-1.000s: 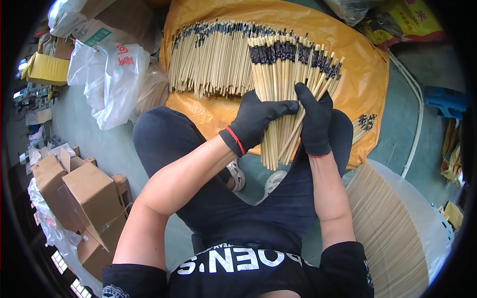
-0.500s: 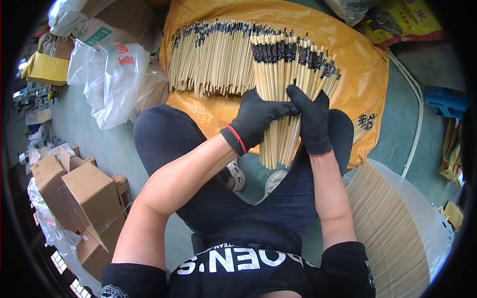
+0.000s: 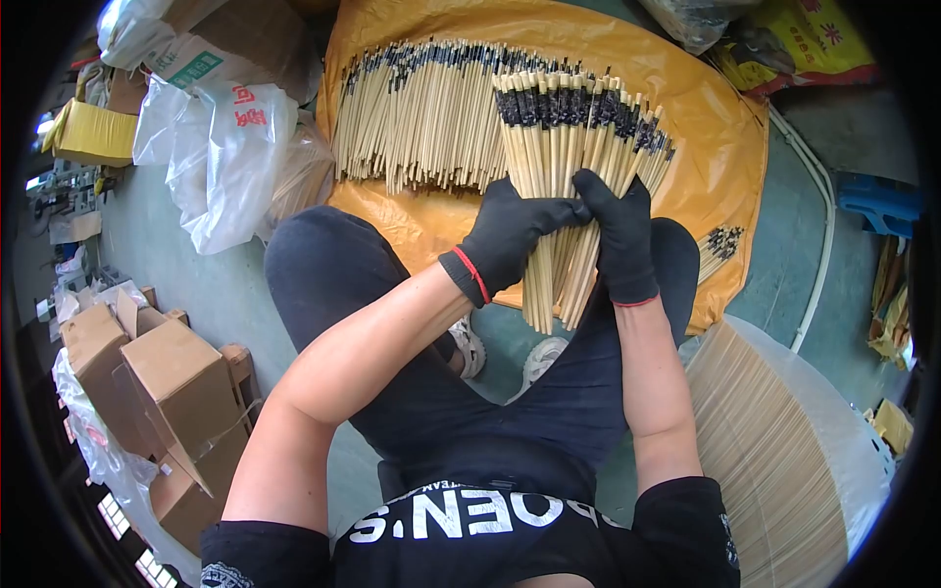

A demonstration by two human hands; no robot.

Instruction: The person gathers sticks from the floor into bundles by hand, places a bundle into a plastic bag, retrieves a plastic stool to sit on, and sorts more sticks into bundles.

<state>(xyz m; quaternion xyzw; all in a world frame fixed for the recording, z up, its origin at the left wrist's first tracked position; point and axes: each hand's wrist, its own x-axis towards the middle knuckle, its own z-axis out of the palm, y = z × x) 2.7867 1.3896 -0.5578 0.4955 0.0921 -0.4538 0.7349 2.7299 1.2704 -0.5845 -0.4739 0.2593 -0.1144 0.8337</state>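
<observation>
Both of my hands wear black gloves with red trim at the cuff. They grip a fanned bundle of wooden chopsticks point(image 3: 534, 147), pale sticks with a dark patterned band near the upper ends. My left hand point(image 3: 515, 235) is closed round the bundle's left side, its thumb lying across the front. On the right side my right hand point(image 3: 619, 230) is closed too, thumb pointing up along the sticks. The fingers behind are hidden. The lower ends hang between my knees. Beyond lies a wide row of similar chopsticks point(image 3: 417, 118) on an orange sheet point(image 3: 392, 218).
A small pile of chopsticks point(image 3: 720, 245) lies by my right knee. Plastic-wrapped pale sticks point(image 3: 769, 451) stand at the lower right. Cardboard boxes point(image 3: 181, 382) are on the left, with a white plastic bag point(image 3: 211, 147) above them. A white pipe point(image 3: 821, 235) runs along the right.
The bundle's lower ends have drawn closer together and shifted slightly right. My right thumb has moved a little to the right, and both hands keep their grip.
</observation>
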